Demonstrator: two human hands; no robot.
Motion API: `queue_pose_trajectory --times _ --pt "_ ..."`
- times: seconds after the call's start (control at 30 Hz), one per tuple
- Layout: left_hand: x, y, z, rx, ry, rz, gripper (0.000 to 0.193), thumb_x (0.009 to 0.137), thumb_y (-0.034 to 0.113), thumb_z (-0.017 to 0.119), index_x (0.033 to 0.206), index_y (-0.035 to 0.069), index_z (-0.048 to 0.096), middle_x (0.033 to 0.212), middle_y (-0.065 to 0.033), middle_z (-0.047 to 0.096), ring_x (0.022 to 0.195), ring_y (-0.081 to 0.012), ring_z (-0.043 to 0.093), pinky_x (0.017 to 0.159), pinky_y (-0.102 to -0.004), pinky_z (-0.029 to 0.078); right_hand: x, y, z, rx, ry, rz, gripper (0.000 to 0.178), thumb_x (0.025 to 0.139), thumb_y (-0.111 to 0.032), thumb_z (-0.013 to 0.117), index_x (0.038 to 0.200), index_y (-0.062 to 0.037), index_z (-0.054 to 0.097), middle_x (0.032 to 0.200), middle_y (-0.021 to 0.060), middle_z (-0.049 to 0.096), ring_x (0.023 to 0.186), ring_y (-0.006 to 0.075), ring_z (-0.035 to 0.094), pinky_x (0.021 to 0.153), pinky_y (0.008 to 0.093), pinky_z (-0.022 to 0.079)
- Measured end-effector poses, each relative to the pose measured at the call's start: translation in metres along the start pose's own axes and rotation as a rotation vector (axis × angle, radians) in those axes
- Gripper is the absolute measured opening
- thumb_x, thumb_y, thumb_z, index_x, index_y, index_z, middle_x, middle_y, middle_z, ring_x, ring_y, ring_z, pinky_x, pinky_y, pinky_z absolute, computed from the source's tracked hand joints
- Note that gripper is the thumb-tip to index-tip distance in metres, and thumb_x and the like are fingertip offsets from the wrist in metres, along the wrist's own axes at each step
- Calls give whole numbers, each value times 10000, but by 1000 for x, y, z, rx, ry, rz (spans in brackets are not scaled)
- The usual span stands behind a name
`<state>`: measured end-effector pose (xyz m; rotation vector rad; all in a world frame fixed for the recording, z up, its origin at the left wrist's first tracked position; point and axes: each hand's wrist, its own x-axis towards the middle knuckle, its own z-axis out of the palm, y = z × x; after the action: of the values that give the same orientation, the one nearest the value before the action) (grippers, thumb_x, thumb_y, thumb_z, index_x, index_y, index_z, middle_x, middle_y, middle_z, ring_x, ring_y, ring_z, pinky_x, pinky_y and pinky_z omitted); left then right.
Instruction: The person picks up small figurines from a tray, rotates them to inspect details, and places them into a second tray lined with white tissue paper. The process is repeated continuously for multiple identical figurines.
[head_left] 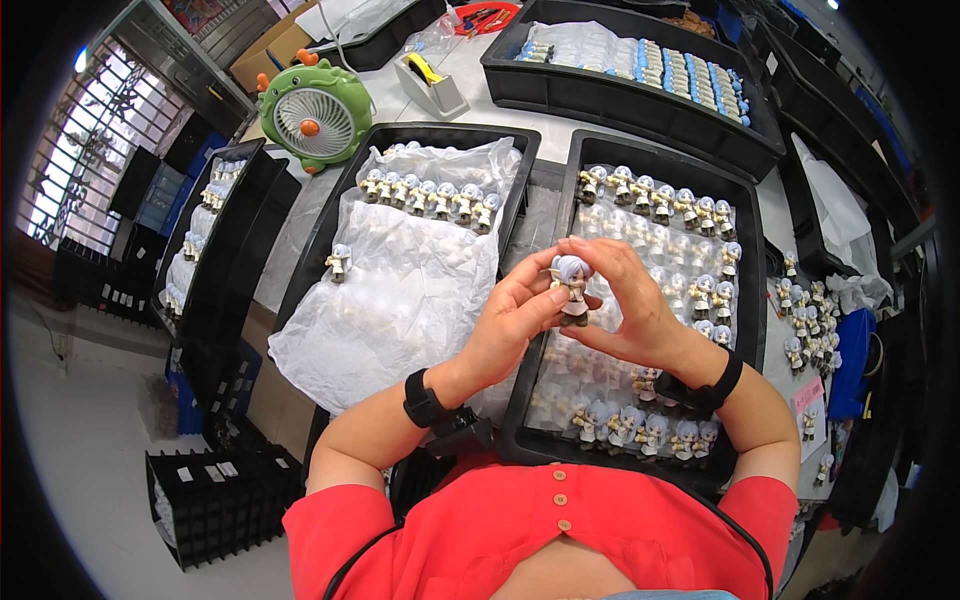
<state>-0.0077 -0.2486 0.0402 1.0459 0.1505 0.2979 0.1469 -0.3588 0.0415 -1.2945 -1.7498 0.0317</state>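
A: How are the hands held?
B: Both forearms angle up and inward, and the hands meet in front of the red shirt (pixel 480 540). The left hand (pixel 507 318) pinches a small figure (pixel 573 292) between thumb and fingers.
A: And the right hand (pixel 640 305)?
B: It curves around the other side in a C, fingers arched by the figure's head, thumb low near its feet. I can't tell how firmly it presses.
A: Where is the figure, then?
B: Between the hands, roughly upright, above the left edge of the right-hand tray (pixel 752 250). It has pale hair and dark feet.
A: Any writing about?
B: A pink slip (pixel 808 394) at the right bears dark marks, too small to make out. White labels (pixel 213 470) sit on the black crate (pixel 245 515) at lower left, also illegible.
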Motion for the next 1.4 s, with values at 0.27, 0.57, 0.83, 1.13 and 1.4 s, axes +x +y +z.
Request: queue_pose_trajectory --times 0.27,0.57,0.83,1.13,1.4 --pt "1 1 1 16 24 -6 474 959 179 468 1386 39 315 1205 -138 541 1095 -300 593 911 -390 498 0 1 0 -6 7 -2 876 602 -49 810 1367 -93 384 1308 100 487 1137 318 488 937 394 446" --pt "1 -1 -1 -23 -3 -11 478 968 175 467 1398 36 310 1193 -104 558 1078 -234 603 897 -346 500 -1 1 0 4 13 -4 875 597 -49 812 1362 -91 389 1310 95 488 1134 314 492 938 390 447" --pt "2 -1 0 -35 -8 -19 513 981 195 453 1432 41 264 1173 -91 571 1075 -219 605 890 -333 500 -1 1 1 -11 29 -8 866 594 -52 812 1353 -91 397 1315 94 489 1130 313 496 935 394 449" --pt "2 -3 -2 -10 -9 -47 491 987 191 394 1426 24 250 1226 -164 533 1104 -302 583 914 -383 494 -1 0 1 -3 23 -2 880 596 -75 816 1366 -88 391 1231 129 507 1107 315 501 923 392 449" --pt "3 -3 -3 -94 -10 -70 496 982 164 376 1441 39 236 1222 -196 536 1097 -340 582 905 -399 499 0 0 -1 -21 35 -26 866 614 -113 823 1365 -81 392 1243 131 500 1100 315 505 897 388 465"
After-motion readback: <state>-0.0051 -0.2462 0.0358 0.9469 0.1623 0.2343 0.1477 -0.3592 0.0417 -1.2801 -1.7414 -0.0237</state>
